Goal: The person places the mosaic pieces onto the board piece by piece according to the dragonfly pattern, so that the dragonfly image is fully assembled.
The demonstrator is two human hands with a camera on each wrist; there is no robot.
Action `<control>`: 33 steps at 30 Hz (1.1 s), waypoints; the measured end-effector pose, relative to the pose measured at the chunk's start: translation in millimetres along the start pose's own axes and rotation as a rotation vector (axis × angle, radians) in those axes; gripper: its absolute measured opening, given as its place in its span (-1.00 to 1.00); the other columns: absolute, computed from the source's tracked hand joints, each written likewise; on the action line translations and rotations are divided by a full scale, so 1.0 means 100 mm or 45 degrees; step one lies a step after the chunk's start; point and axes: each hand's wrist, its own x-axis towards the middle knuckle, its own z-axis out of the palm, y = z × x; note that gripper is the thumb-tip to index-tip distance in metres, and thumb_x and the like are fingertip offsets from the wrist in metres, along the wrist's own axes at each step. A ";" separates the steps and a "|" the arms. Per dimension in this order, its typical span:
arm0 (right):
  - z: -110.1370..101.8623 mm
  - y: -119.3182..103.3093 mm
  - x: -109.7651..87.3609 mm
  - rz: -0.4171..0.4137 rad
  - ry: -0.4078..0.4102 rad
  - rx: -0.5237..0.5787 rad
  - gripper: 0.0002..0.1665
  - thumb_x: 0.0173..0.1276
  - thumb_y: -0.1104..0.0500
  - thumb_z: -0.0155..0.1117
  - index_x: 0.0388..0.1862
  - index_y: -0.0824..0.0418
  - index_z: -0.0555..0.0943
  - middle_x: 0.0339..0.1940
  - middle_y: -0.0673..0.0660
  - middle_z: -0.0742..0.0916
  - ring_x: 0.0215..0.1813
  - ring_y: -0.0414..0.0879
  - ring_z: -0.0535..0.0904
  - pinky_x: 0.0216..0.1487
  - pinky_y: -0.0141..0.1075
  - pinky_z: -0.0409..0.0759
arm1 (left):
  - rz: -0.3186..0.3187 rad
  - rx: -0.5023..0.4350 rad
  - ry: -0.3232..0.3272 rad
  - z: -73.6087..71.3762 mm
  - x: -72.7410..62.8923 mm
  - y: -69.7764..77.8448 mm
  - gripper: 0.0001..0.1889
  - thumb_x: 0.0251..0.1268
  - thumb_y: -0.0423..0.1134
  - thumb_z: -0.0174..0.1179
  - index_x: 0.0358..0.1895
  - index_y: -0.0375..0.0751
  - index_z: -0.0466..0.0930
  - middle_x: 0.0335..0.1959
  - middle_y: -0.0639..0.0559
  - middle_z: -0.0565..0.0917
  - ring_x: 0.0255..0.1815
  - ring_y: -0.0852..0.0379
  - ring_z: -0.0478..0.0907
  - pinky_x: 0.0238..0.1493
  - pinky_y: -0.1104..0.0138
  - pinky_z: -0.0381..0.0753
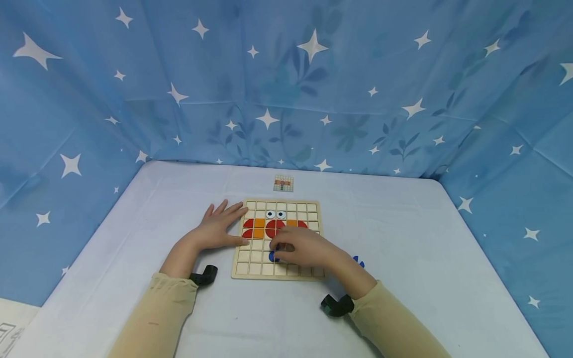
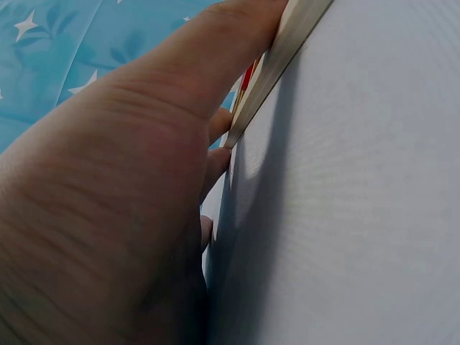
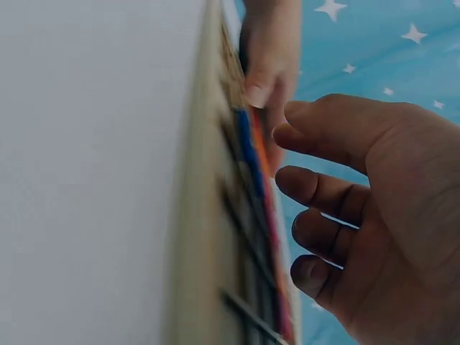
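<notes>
A square wooden grid board lies on the white table, holding red pieces, orange pieces and two eye pieces. My left hand rests at the board's left edge with fingers spread; in the left wrist view its thumb touches the wooden rim. Over the lower middle, my right hand hovers by a blue piece, partly covering the squares there. The right wrist view shows its fingers loosely bent, apart from the board, with nothing visible between them.
Behind the board lies a small pattern card. Loose blue pieces sit on the table to the right, beside the right forearm. A blue curtain with white stars hangs behind the table. Each wrist wears a black camera.
</notes>
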 end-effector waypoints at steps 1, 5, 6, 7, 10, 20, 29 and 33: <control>-0.04 0.01 -0.02 0.012 0.009 0.016 -0.80 0.43 -0.07 0.24 -0.03 -0.16 0.68 -0.15 -0.23 0.64 -0.19 -0.29 0.53 -0.07 -0.34 0.58 | 0.000 -0.002 0.000 0.00 0.00 0.00 0.04 0.00 0.45 0.29 0.57 0.17 0.11 0.63 0.04 0.07 0.64 -0.27 -0.25 0.53 -0.25 -0.42; -0.18 0.11 -0.14 0.045 0.076 0.047 -0.80 0.44 -0.03 0.23 -0.04 -0.09 0.69 -0.18 -0.24 0.64 -0.24 -0.27 0.52 -0.13 -0.32 0.57 | -0.008 -0.010 -0.003 0.01 0.00 0.00 0.04 0.00 0.44 0.30 0.57 0.17 0.11 0.63 0.05 0.06 0.65 -0.26 -0.27 0.54 -0.24 -0.44; -0.21 0.13 -0.18 0.056 0.091 0.048 -0.81 0.44 -0.03 0.24 -0.05 -0.08 0.69 -0.21 -0.23 0.63 -0.26 -0.27 0.51 -0.15 -0.32 0.56 | -0.009 -0.010 -0.003 0.01 0.00 0.01 0.04 0.00 0.44 0.30 0.57 0.17 0.11 0.63 0.05 0.06 0.65 -0.26 -0.27 0.54 -0.24 -0.44; -0.24 0.17 -0.22 0.066 0.105 0.053 -0.82 0.44 -0.02 0.25 -0.06 -0.07 0.69 -0.23 -0.23 0.64 -0.27 -0.26 0.49 -0.17 -0.33 0.55 | -0.010 -0.010 -0.002 0.01 0.00 0.01 0.04 0.00 0.44 0.30 0.57 0.17 0.11 0.63 0.04 0.06 0.65 -0.26 -0.27 0.54 -0.24 -0.44; -0.32 0.26 -0.35 0.114 0.126 0.050 -0.86 0.43 -0.01 0.26 -0.10 -0.09 0.69 -0.28 -0.23 0.62 -0.34 -0.24 0.46 -0.26 -0.35 0.52 | -0.014 -0.010 -0.003 0.00 0.00 0.01 0.04 0.00 0.44 0.30 0.57 0.17 0.11 0.63 0.04 0.06 0.65 -0.26 -0.27 0.54 -0.24 -0.43; -0.44 0.60 -0.89 0.161 0.184 0.066 -0.86 0.41 0.09 0.29 -0.09 -0.04 0.68 -0.33 -0.21 0.59 -0.38 -0.28 0.44 -0.37 -0.41 0.49 | -0.020 0.003 0.003 0.02 0.01 -0.02 0.05 -0.01 0.44 0.29 0.57 0.17 0.11 0.63 0.04 0.06 0.65 -0.27 -0.27 0.54 -0.24 -0.43; -0.48 1.01 -1.27 0.204 0.116 0.183 -0.80 0.38 0.19 0.31 -0.05 -0.02 0.67 -0.25 -0.16 0.66 -0.27 -0.29 0.49 -0.27 -0.40 0.54 | -0.018 -0.009 -0.002 0.02 0.01 0.00 0.05 -0.01 0.44 0.30 0.57 0.16 0.12 0.63 0.04 0.06 0.65 -0.27 -0.27 0.54 -0.25 -0.44; -0.45 1.15 -1.34 0.251 0.058 0.232 -0.76 0.36 0.24 0.31 -0.05 -0.06 0.66 -0.18 -0.15 0.69 -0.19 -0.28 0.52 -0.16 -0.39 0.56 | -0.017 -0.006 -0.003 0.02 0.00 0.01 0.04 0.00 0.44 0.29 0.57 0.16 0.12 0.63 0.04 0.06 0.64 -0.27 -0.27 0.53 -0.25 -0.43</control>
